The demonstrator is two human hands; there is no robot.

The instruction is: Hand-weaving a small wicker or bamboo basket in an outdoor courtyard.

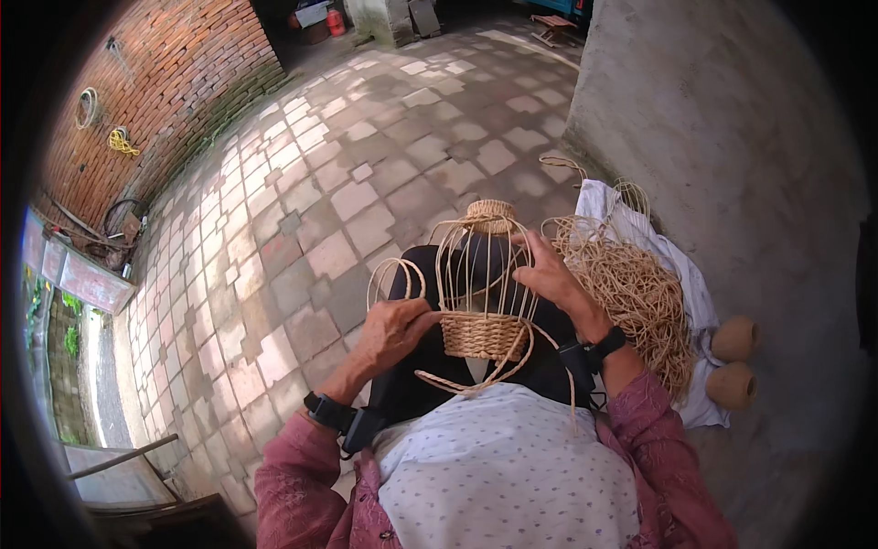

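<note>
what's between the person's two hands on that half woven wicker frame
In the head view, between the left hand and the right hand stand the bare upright ribs of the half-woven wicker basket frame over its woven tan band.

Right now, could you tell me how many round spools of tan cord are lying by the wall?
2. One spool lies beside the white cloth, near the wall; the second spool lies just below it. More may be hidden under the loose fibre pile.
</note>
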